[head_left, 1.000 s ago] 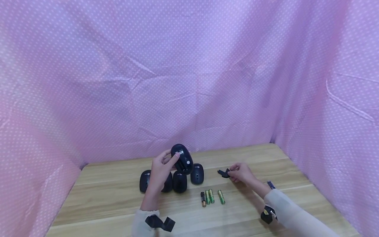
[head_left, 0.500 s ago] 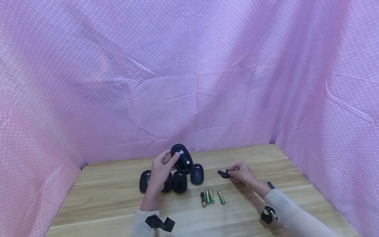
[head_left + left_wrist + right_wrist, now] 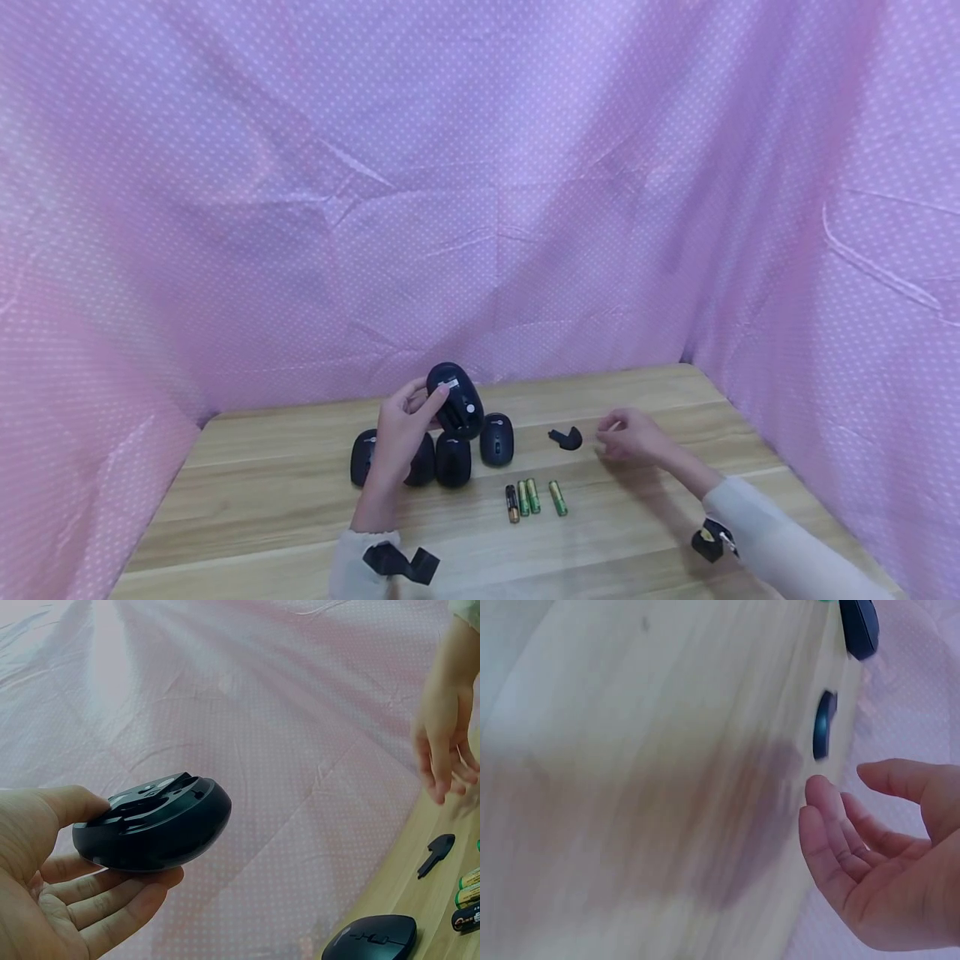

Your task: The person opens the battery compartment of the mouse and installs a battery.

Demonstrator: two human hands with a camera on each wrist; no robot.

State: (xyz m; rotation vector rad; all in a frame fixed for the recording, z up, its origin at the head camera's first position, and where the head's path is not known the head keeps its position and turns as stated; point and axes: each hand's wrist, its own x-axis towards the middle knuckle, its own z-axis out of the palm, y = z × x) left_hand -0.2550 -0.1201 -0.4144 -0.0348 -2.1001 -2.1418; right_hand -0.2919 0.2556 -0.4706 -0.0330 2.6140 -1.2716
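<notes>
Gripping the upturned mouse (image 3: 461, 407) at lower centre is the left hand (image 3: 399, 432); the right hand (image 3: 633, 435), lower right, is loosely bent, empty, near the black piece (image 3: 572, 438).

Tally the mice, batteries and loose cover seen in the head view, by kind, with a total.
Black mice: 5
Green batteries: 3
Black-and-copper battery: 1
Loose black cover: 1
Total: 10

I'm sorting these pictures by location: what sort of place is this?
Probably an improvised tabletop booth, perhaps for recording: pink dotted fabric hangs behind and to both sides of a wood-grain table, where computer mice and batteries lie. What lies beyond is hidden.
</notes>
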